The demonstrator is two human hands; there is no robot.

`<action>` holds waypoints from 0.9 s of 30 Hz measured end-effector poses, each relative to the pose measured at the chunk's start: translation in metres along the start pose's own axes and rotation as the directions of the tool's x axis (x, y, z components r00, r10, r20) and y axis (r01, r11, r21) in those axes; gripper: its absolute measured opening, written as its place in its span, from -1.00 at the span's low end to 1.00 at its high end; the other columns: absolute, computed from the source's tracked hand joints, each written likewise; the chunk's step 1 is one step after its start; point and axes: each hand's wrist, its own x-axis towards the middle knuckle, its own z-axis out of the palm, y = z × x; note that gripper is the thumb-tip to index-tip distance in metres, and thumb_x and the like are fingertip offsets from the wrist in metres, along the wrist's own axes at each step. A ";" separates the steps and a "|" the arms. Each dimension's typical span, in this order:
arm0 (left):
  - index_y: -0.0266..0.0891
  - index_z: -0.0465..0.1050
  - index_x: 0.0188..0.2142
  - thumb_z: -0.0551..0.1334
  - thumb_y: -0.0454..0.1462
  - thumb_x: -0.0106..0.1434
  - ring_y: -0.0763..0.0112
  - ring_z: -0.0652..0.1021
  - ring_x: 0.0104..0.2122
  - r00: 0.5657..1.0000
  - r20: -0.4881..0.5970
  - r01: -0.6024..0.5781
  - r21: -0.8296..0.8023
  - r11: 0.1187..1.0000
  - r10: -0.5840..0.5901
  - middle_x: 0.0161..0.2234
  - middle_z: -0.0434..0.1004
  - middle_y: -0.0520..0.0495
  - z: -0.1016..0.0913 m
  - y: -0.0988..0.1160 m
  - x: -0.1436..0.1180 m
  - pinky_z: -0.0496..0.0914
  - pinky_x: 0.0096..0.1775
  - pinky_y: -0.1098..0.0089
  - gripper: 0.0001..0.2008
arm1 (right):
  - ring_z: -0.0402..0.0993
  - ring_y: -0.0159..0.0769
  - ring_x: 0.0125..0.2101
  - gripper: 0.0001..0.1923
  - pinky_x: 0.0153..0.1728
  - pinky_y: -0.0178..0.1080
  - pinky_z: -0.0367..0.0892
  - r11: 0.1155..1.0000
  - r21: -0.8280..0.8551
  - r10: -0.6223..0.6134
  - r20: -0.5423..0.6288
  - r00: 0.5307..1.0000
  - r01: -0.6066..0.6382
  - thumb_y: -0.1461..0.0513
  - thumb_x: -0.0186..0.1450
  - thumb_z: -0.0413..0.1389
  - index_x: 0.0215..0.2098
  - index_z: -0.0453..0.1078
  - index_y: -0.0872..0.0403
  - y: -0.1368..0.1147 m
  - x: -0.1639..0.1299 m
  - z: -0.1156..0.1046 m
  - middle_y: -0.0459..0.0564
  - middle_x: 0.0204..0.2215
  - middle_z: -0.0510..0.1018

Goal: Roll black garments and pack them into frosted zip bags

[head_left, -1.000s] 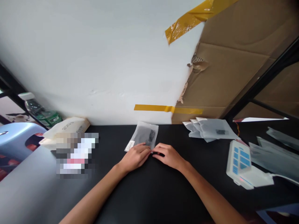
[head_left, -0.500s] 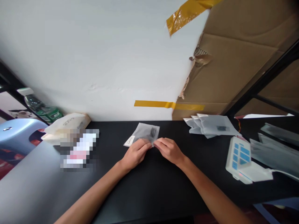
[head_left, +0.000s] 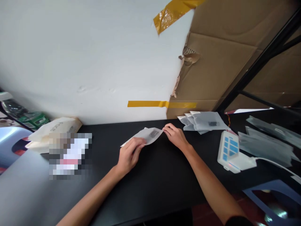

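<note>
Left hand (head_left: 128, 153) and right hand (head_left: 175, 135) gripping frosted pouch (head_left: 147, 136), black table (head_left: 152, 185)

A black tabletop (head_left: 145, 185) runs up to a plain white wall (head_left: 89, 53). To the right, a brown cardboard sheet (head_left: 218, 62) with a torn edge covers the wall, fixed by 2 strips of yellow tape (head_left: 162, 104): 1 low and level, 1 high and slanted. A black metal frame (head_left: 256, 67) slants across the cardboard at the far right. At the far left stands a pale blue plastic stool (head_left: 11, 141). The light is soft and even.
</note>
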 end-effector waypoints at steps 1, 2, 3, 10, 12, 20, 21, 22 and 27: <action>-0.19 0.44 -0.15 0.14 -0.40 0.42 0.32 0.62 -0.19 1.000 0.005 0.004 0.013 1.000 -0.004 -0.23 0.60 -0.09 0.000 -0.002 -0.001 0.52 -0.14 0.33 -0.87 | 0.61 -0.26 -0.24 -0.76 -0.24 -0.28 0.46 1.000 0.008 -0.011 0.015 1.000 0.010 0.24 0.43 0.09 0.02 0.51 -0.03 -0.007 -0.001 -0.002 0.05 0.01 0.56; -0.19 0.43 -0.15 0.14 -0.39 0.43 0.32 0.62 -0.20 1.000 0.015 0.003 0.017 1.000 -0.003 -0.23 0.60 -0.09 0.001 -0.003 -0.002 0.52 -0.14 0.34 -0.88 | 0.61 -0.24 -0.20 -0.68 -0.25 -0.27 0.48 0.999 0.030 -0.031 0.035 0.999 0.030 0.22 0.38 0.16 0.10 0.46 -0.06 -0.015 -0.003 -0.003 0.05 0.10 0.52; -0.19 0.43 -0.14 0.13 -0.38 0.44 0.32 0.62 -0.21 0.999 0.033 -0.002 0.010 1.000 0.002 -0.23 0.60 -0.10 0.002 -0.004 -0.004 0.52 -0.14 0.34 -0.88 | 0.61 -0.21 -0.14 -0.56 -0.24 -0.26 0.50 0.996 0.060 -0.062 0.058 0.996 0.059 0.21 0.34 0.21 0.19 0.40 -0.10 -0.025 -0.004 -0.003 0.05 0.18 0.47; -0.17 0.38 -0.08 0.10 -0.39 0.43 0.27 0.59 -0.09 0.986 0.159 -0.036 -0.088 0.995 0.049 -0.15 0.55 -0.15 0.011 -0.005 -0.016 0.51 -0.04 0.26 -0.85 | 0.63 -0.27 -0.07 -0.47 -0.08 -0.27 0.50 0.968 0.139 -0.223 0.071 0.972 0.211 0.45 0.34 0.00 0.10 0.50 -0.17 -0.057 -0.004 0.000 -0.16 0.07 0.61; -0.17 0.36 -0.05 0.12 -0.39 0.41 0.26 0.56 -0.05 0.991 0.126 -0.030 -0.062 0.998 0.038 -0.09 0.52 -0.17 0.011 -0.006 -0.016 0.50 -0.01 0.25 -0.83 | 0.64 -0.24 -0.08 -0.44 -0.07 -0.23 0.51 0.983 0.071 -0.174 0.029 0.984 0.172 0.48 0.30 -0.03 0.08 0.53 -0.13 -0.047 -0.007 -0.018 -0.15 0.04 0.62; -0.18 0.35 -0.08 0.09 -0.31 0.46 0.30 0.52 -0.06 0.951 0.280 0.147 -0.033 0.989 -0.132 -0.08 0.45 -0.15 0.016 -0.016 -0.015 0.46 -0.01 0.29 -0.90 | 0.63 -0.06 -0.09 -0.57 -0.08 -0.08 0.51 0.894 -0.313 0.243 -0.263 0.933 -0.321 0.33 0.29 0.02 0.02 0.58 -0.05 0.008 -0.110 -0.110 -0.03 -0.03 0.66; -0.18 0.36 -0.10 0.08 -0.30 0.46 0.30 0.52 -0.07 0.941 0.304 0.166 -0.034 0.986 -0.148 -0.09 0.45 -0.14 0.017 -0.017 -0.014 0.45 -0.01 0.30 -0.90 | 0.63 -0.03 -0.11 -0.60 -0.10 -0.05 0.51 0.858 -0.344 0.290 -0.289 0.913 -0.381 0.31 0.30 0.02 0.00 0.59 -0.01 0.015 -0.120 -0.110 0.00 -0.05 0.67; -0.18 0.37 -0.11 0.08 -0.29 0.47 0.31 0.52 -0.09 0.933 0.325 0.179 -0.034 0.983 -0.158 -0.10 0.44 -0.13 0.018 -0.017 -0.014 0.45 -0.02 0.31 -0.89 | 0.63 0.00 -0.12 -0.62 -0.12 -0.03 0.50 0.826 -0.367 0.329 -0.303 0.894 -0.429 0.29 0.30 0.02 -0.03 0.59 0.02 0.021 -0.128 -0.107 0.03 -0.07 0.67; -0.19 0.40 -0.17 0.06 -0.26 0.48 0.33 0.52 -0.14 0.912 0.370 0.194 -0.015 0.981 -0.175 -0.12 0.44 -0.13 0.020 -0.018 -0.013 0.45 -0.04 0.31 -0.84 | 0.63 0.03 -0.24 -0.67 -0.23 -0.02 0.50 0.716 -0.430 0.479 -0.269 0.835 -0.550 0.24 0.29 0.05 -0.11 0.62 0.07 0.048 -0.133 -0.074 0.11 -0.09 0.68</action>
